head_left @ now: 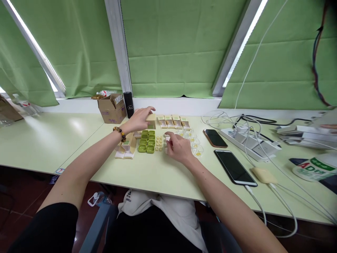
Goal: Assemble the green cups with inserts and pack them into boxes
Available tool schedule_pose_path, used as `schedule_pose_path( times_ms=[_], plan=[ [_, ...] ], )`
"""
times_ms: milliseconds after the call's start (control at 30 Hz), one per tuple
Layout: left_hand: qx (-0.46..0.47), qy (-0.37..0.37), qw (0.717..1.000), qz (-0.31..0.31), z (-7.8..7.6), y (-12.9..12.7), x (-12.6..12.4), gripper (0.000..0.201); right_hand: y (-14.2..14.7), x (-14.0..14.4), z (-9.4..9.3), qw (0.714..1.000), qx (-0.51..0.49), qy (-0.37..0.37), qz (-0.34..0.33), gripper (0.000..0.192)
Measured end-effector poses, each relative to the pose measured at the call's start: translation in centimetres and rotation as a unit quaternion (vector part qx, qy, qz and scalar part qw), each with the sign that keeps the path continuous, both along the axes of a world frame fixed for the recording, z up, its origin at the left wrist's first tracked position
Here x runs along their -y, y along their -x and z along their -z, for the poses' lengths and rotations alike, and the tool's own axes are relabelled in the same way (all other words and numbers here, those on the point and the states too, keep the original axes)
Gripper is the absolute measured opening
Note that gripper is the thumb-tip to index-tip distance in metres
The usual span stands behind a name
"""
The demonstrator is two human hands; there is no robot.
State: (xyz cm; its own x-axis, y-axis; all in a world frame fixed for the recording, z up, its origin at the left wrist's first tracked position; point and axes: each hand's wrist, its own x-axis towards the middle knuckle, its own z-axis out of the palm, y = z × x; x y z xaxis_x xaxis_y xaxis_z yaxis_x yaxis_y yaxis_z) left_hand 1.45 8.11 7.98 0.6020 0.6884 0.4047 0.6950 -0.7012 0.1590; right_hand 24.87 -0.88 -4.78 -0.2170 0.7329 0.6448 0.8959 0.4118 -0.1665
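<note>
Head view, seated at a pale green bench.

Left hand: reached forward, a bead bracelet on the wrist. Fingers are closed around a small cream-coloured box with a green panel, held at the far end of the green tray. Grip clamped on the box; the box looks slightly raised, but whether it touches the bench cannot be told.

Right hand: resting low on the bench just right of the small yellow pieces, fingers curled together. A small white item with some red shows at the fingertips; too small to identify, and I cannot tell whether the grip is clamped on it or merely closed.

Around the hands:
- Green tray with two columns of compartments, between the two hands.
- Opened cream boxes just left of the tray, under the left wrist.
- A row of four more cream boxes beyond the right hand.
- Clear plastic cups with yellow contents, just right of the right hand.

Further off: two phones, one dark and one larger on a charging cable; a power strip with white cables; a cardboard box and a black cylinder by the sill. Green blinds cover the windows.
</note>
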Motion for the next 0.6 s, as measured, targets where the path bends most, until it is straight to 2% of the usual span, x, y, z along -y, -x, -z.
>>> schedule_pose_path(
  times_ms=[100,267,433,600],
  plan=[
    [-0.017,-0.012,0.999,-0.039,0.5,0.2,-4.6,0.064,0.0,0.1,0.0,1.0,0.01,0.002,-0.004,0.037],
    [-0.082,-0.002,0.991,-0.107,3.5,0.5,-9.6,0.066,0.1,0.2,-0.1,1.0,0.013,0.009,-0.006,0.038],
    [-0.112,0.011,0.983,-0.145,6.3,0.4,-11.8,0.065,0.3,0.4,-0.2,1.0,0.011,0.021,-0.008,0.04],
    [-0.121,0.013,0.98,-0.155,8.4,0.2,-12.5,0.066,0.4,0.5,-0.2,0.999,0.014,0.022,-0.019,0.04]
  ],
)
